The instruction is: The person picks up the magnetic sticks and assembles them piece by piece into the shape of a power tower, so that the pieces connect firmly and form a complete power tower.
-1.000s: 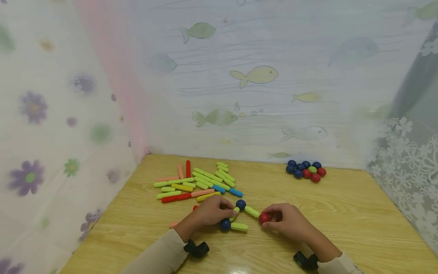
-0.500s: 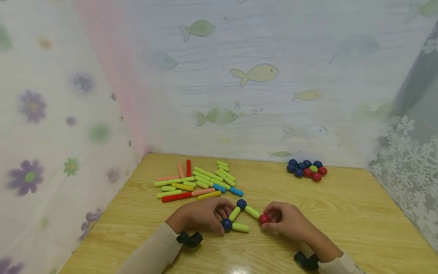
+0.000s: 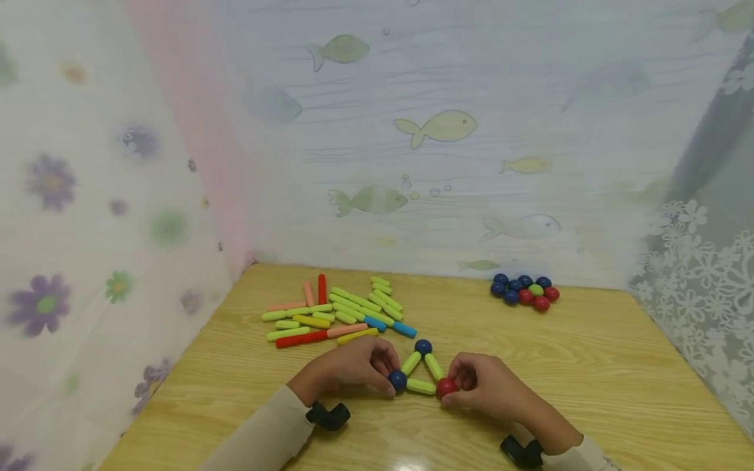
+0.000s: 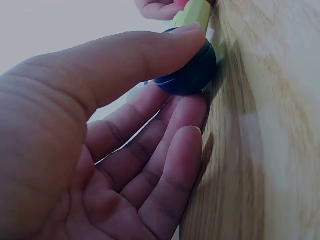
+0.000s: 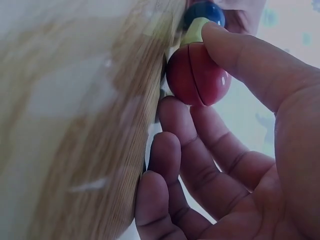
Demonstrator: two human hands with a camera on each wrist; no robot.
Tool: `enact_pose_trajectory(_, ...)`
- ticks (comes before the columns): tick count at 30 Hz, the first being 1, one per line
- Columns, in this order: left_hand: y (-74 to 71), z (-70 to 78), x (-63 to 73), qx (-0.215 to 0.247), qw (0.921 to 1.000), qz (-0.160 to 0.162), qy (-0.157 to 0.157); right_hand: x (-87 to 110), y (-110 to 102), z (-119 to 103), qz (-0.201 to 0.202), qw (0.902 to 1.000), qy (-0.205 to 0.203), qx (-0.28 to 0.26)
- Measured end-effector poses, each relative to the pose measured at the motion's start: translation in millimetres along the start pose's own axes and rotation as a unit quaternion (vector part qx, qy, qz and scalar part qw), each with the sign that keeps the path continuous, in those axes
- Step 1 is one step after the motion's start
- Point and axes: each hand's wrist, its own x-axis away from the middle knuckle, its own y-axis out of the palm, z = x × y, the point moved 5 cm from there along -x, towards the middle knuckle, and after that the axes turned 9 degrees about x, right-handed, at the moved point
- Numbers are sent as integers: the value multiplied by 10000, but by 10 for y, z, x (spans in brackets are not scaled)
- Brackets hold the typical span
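A triangle of three light-green rods with a ball at each corner lies on the table. My left hand [image 3: 360, 366] pinches the near-left dark blue ball [image 3: 397, 381] between thumb and fingers; the left wrist view shows the thumb across this blue ball [image 4: 192, 72]. My right hand [image 3: 485, 384] holds the red ball [image 3: 446, 388] at the near-right corner, and its seam shows on the red ball [image 5: 195, 75] in the right wrist view. At the far corner sits another dark blue ball [image 3: 423, 347]. The near light-green rod [image 3: 421, 386] spans between the two held balls.
Loose rods in light green, yellow, red, pink and blue lie behind my left hand, among them a red rod [image 3: 322, 289] and a blue rod [image 3: 404, 330]. A cluster of blue, red and green balls, with a green ball [image 3: 535, 290], sits at the back right. Patterned curtains [image 3: 436, 196] border the table.
My left hand has shifted its hold from the left rod to the near-left blue ball. The red ball has moved left to the near rod's end, turning the open chain into a triangle.
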Motion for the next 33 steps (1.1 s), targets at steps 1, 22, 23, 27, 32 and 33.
enact_pose_trajectory(1, 3, -2, -4, -36, 10000, 21, 7, 2, 2, 1, -1, 10000, -8, 11)
enact_pose_trajectory(22, 48, 82, 9, -549, 9975, 413, 180, 19, -80, 99, 9, 9999, 142, -24)
enact_pose_trajectory(23, 7, 88, 17, -611, 9965, 541, 175, 21, -97, 120, 3, 9999, 150, -30)
enact_pose_trajectory(27, -303, 160, 110, -843, 9866, 1369, 273, 31, -166, 185, -38, 9996, 273, -85)
enact_pose_trajectory(32, -764, 204, 299, -1125, 9690, 2181, 299, 29, -227, 216, -74, 9995, 290, -108)
enact_pose_trajectory(33, -829, 199, 333, -1197, 9672, 2230, 232, 28, -231, 217, -78, 9995, 283, -111)
